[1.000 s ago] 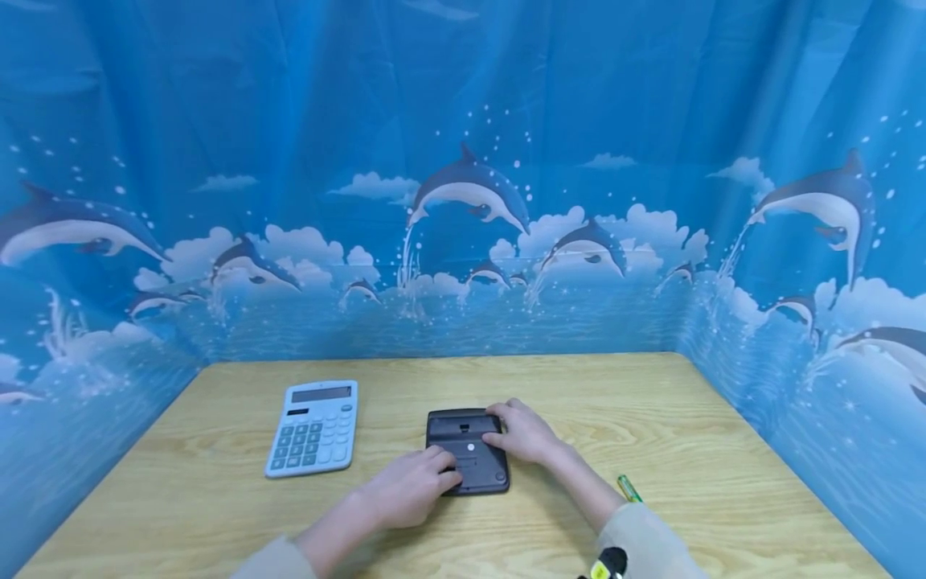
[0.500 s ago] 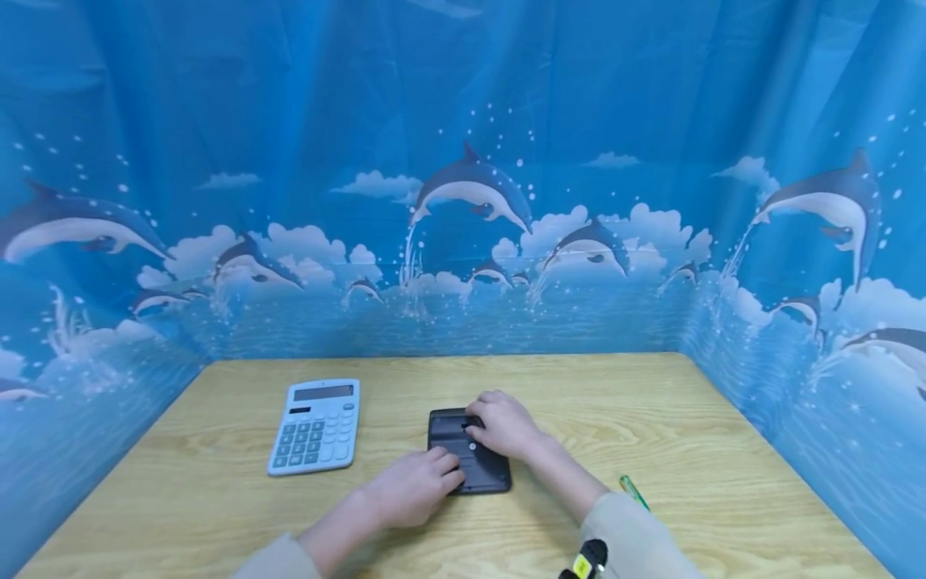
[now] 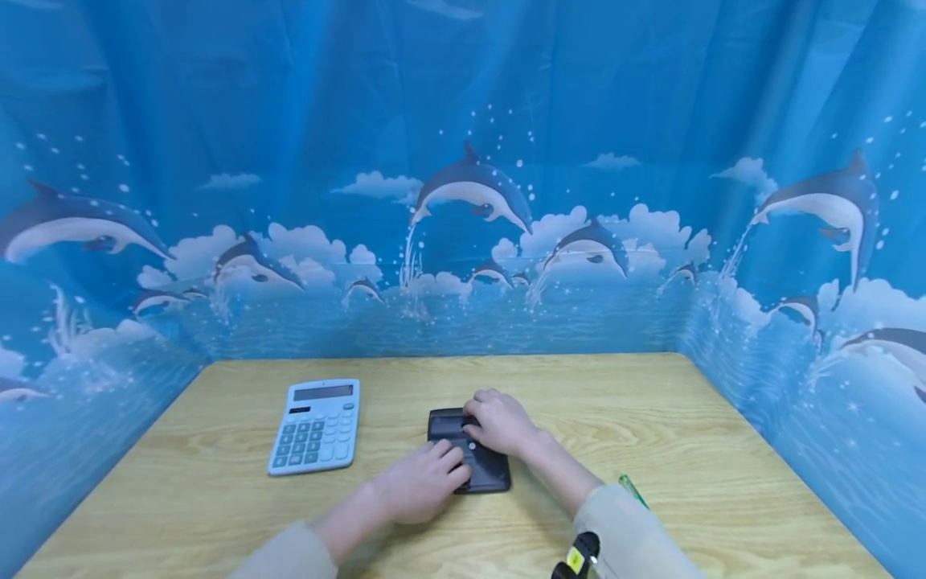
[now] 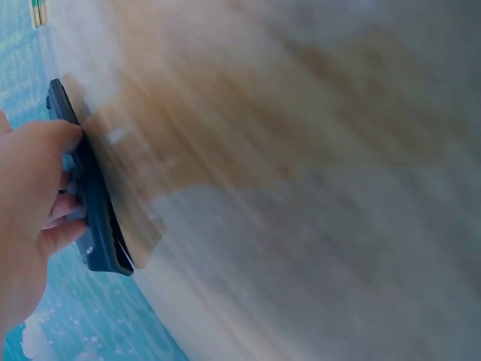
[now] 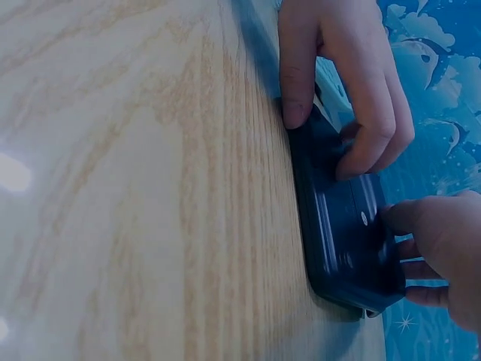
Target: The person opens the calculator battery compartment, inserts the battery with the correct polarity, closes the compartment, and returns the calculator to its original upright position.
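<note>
A dark calculator (image 3: 488, 473) lies face down on the wooden table, its back panel upward with a small white dot on it. My left hand (image 3: 421, 486) grips its near left part; in the right wrist view the thumb is at the edge and bent fingers rest on the back. At the far right corner my right hand (image 3: 501, 421) holds the calculator, thumb on the back and the other fingers over the far edge. That hand partly covers the recess across the far end. A green cylinder like a battery (image 3: 633, 489) lies by the right sleeve.
A light blue calculator (image 3: 314, 426) lies face up at the left of the table (image 3: 579, 386). Behind and at the sides hangs a blue curtain (image 3: 347, 96) with dolphins on it. A black wrist device (image 3: 577, 556) is on the right sleeve.
My right hand has moved left along the far edge of the dark calculator, onto the recess. The left hand has shifted slightly right over its back. The dark calculator has hardly moved.
</note>
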`<state>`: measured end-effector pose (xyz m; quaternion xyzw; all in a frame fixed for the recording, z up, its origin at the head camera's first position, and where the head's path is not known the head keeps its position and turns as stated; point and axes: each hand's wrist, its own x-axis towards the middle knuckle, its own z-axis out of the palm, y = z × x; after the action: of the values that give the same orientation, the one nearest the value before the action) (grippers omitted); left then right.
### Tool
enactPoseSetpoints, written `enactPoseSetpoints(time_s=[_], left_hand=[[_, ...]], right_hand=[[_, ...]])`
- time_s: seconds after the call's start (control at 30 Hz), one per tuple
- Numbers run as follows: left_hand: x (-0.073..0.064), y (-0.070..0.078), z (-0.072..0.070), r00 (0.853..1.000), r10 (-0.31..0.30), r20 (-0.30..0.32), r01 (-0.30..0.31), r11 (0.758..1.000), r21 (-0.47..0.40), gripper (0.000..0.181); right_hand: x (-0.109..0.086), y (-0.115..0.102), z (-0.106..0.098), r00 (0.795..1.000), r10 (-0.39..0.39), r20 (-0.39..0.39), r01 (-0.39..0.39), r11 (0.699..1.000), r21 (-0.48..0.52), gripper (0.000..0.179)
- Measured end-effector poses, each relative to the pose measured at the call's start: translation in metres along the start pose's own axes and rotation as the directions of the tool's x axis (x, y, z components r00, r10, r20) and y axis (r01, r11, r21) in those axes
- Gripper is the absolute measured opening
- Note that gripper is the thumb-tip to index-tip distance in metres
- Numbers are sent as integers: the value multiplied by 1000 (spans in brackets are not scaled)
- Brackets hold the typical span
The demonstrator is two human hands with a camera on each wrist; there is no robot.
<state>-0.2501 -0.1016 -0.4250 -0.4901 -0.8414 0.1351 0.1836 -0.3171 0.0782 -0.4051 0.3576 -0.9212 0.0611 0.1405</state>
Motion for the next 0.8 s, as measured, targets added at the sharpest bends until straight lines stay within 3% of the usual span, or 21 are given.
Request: enactPoseSetpoints(time_s=[0.23,0.8], left_hand=[[-3,-4,5,1000,-2,-29,1,1000,-11,28],[-3,-2,-1,998,-31,52,33,998,-50,23]], right_hand=[[1,1,0,1000,7,1,-7,1000,-11,20],[6,6,-4,998,-35,55,35,999,12,19]])
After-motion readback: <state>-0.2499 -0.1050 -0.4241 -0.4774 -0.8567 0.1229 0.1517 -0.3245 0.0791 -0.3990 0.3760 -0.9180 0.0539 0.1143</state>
